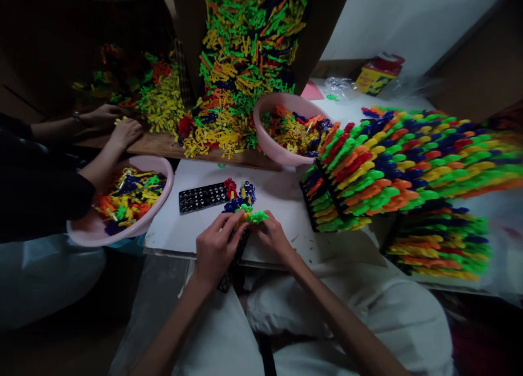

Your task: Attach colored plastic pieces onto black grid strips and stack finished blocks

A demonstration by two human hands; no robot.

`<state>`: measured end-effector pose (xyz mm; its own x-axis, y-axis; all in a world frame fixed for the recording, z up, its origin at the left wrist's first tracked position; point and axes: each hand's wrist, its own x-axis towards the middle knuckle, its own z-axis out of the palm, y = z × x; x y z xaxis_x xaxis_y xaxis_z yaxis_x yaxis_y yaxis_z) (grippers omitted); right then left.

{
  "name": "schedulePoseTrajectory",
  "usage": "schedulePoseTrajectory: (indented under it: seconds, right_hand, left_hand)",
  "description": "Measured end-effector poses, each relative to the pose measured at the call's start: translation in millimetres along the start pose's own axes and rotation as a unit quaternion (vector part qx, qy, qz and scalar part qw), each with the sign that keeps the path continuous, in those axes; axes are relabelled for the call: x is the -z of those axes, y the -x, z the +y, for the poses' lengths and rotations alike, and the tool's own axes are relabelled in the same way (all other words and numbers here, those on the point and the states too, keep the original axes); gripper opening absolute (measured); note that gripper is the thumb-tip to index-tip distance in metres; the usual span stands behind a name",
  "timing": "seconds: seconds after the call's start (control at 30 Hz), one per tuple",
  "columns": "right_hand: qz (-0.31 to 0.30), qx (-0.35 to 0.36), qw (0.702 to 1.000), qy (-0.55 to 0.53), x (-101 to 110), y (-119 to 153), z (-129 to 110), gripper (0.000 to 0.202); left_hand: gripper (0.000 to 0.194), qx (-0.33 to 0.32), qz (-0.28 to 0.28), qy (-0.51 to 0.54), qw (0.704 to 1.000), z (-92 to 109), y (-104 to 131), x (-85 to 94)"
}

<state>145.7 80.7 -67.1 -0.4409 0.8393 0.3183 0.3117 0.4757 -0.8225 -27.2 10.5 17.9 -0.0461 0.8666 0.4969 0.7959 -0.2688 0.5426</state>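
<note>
My left hand (218, 244) is closed at the near edge of the white board (171, 231), its fingertips on small green and yellow plastic pieces. Close beside it, my right hand (273, 235) pinches a bright green piece (256, 218). Beneath my hands a black perforated strip (224, 282) slants toward my lap, partly hidden by my left hand. Blue pieces (232, 205) lie just beyond my fingertips. A second black tray (202, 198) rests on the board to the left, with red pieces (230, 187) at its right end.
Pink basins (163, 199) of mixed pieces stand left and behind. A large colourful pile (253, 54) rises at the back. Stacked racks of colourful pieces (392, 163) fill the right side. Another person's hands (126, 133) reach over the pile at left. A yellow-red container (378, 76) stands back right.
</note>
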Motion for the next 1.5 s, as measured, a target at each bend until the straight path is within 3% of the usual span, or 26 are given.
schedulePoseTrajectory:
  seconds: [0.13, 0.27, 0.5, 0.63, 0.8, 1.07, 1.37, 1.5]
  right_hand:
    - [0.008, -0.033, 0.999, -0.002, 0.5, -1.3, 1.1, 0.015]
    - [-0.001, -0.006, 1.000, -0.002, 0.1, -1.1, 2.6, 0.015]
    - [0.006, -0.008, 1.000, 0.020, -2.3, -2.4, 0.2, 0.020]
    - [-0.013, 0.027, 0.999, 0.024, 1.1, -5.0, -1.0, 0.018]
    - [-0.034, 0.063, 0.997, 0.022, 5.7, -6.1, 3.1, 0.013]
    - [-0.032, 0.020, 0.999, 0.009, 5.8, -3.2, 13.2, 0.017]
    - [-0.039, 0.036, 0.999, 0.009, 6.7, -2.4, 9.1, 0.016]
    - [-0.036, 0.037, 0.998, 0.020, 7.3, -3.4, 6.6, 0.016]
  left_hand:
    - [0.019, 0.010, 0.006, 0.067, 0.998, 1.2, -8.0, 3.1]
    - [0.015, 0.037, -0.006, 0.133, 0.990, -4.7, -10.1, 9.4]
    - [0.017, 0.011, -0.021, 0.154, 0.988, -16.3, -9.0, 11.1]
    - [0.016, -0.014, -0.041, 0.160, 0.986, -17.9, -11.0, 11.6]
    - [0.017, 0.001, -0.036, 0.158, 0.987, -16.7, -13.1, 13.1]
    - [0.019, -0.006, -0.024, 0.110, 0.994, -16.1, -5.9, 10.6]
    - [0.030, -0.102, -0.035, -0.039, 0.993, -3.5, -19.9, 14.4]
    - [0.026, -0.141, -0.044, -0.106, 0.983, 0.8, -29.9, 15.9]
